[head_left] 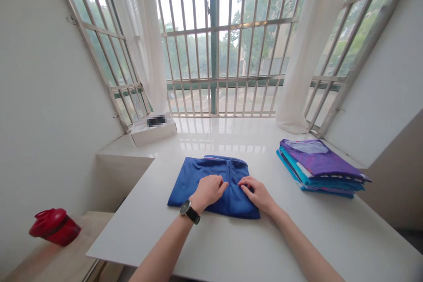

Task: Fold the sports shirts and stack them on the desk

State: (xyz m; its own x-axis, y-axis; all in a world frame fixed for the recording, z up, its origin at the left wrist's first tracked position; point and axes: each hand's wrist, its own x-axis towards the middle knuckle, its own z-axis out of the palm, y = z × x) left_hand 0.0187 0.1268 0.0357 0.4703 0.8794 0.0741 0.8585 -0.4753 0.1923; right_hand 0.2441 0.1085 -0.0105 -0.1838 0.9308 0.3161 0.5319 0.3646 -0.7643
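Observation:
A folded blue garment (201,174) lies on the white table (231,242) in front of me. My left hand (209,190), with a black watch on its wrist, rests on the garment's near middle with the fingers curled down onto the cloth. My right hand (257,192) lies beside it on the garment's right half, fingers bent and pressing on the fabric. Both hands nearly touch at the garment's centre seam. I cannot see whether either hand pinches the cloth.
A stack of folded purple and teal clothes (319,168) sits at the table's right. A white box (153,130) stands on the window ledge at the back left. A red lidded container (54,227) sits on a low wooden surface at the left. Barred windows and curtains lie behind.

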